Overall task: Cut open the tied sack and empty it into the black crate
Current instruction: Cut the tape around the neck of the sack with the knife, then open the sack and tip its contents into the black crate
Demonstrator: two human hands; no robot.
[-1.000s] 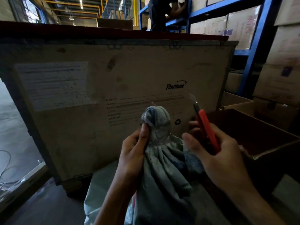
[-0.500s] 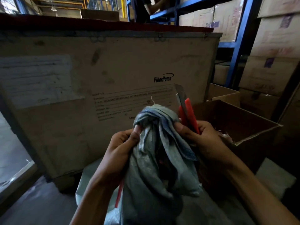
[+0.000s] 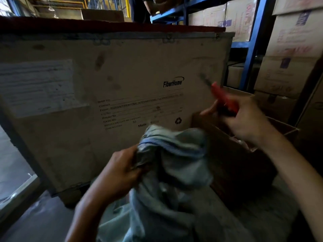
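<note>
A pale grey-blue woven sack (image 3: pixel 174 165) stands in front of me, its mouth loose and spread open at the top. My left hand (image 3: pixel 120 170) grips the sack's left edge near the mouth. My right hand (image 3: pixel 243 123) is raised off the sack to the right and holds a red utility knife (image 3: pixel 222 98), blade pointing up and left, blurred by motion. No black crate is in view.
A large wooden FiberHome shipping crate (image 3: pixel 122 84) stands right behind the sack. An open brown cardboard box (image 3: pixel 244 163) sits to the right under my right hand. Stacked cartons (image 3: pixel 288 58) and blue racking (image 3: pixel 250 49) fill the right. A person stands at the far back.
The sack's tied neck has come loose and its mouth has spread open. My right hand with the knife has pulled away from the sack, up and to the right.
</note>
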